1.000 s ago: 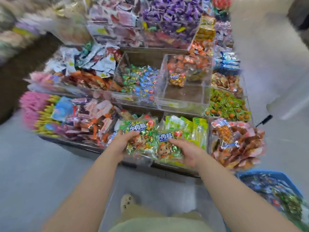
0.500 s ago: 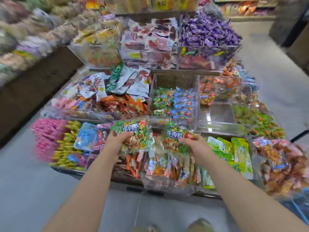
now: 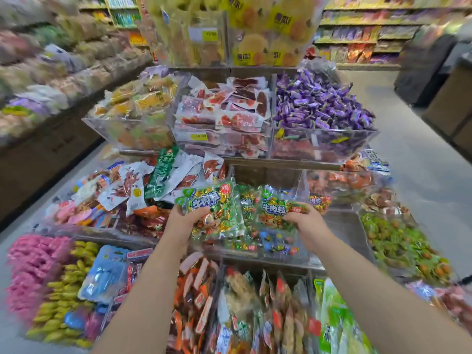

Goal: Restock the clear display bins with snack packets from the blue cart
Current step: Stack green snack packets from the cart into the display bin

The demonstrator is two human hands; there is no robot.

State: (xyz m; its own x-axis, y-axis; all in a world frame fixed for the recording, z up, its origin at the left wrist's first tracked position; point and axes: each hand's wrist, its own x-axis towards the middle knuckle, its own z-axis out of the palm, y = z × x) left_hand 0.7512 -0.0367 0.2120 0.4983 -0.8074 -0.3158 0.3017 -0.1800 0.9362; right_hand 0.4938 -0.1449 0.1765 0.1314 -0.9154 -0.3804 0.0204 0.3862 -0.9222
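Observation:
My left hand (image 3: 187, 221) grips a green snack packet (image 3: 215, 205) with blue lettering and a cartoon face. My right hand (image 3: 305, 222) grips a second packet of the same kind (image 3: 275, 209). Both packets hang over a clear display bin (image 3: 281, 255) in the middle tier, which holds small green and blue wrapped sweets. The blue cart is out of view.
To the right stands a clear bin (image 3: 342, 227) with only a few packets. Above are bins of red-white packets (image 3: 224, 116) and purple sweets (image 3: 321, 106). Full bins of orange packets (image 3: 204, 302), pink sweets (image 3: 33, 267) and green sweets (image 3: 398, 246) surround the hands.
Both hands have carried the two packets up and forward, from the bottom tier to above the middle-tier bin. The view has tilted upward; the blue cart has left the frame.

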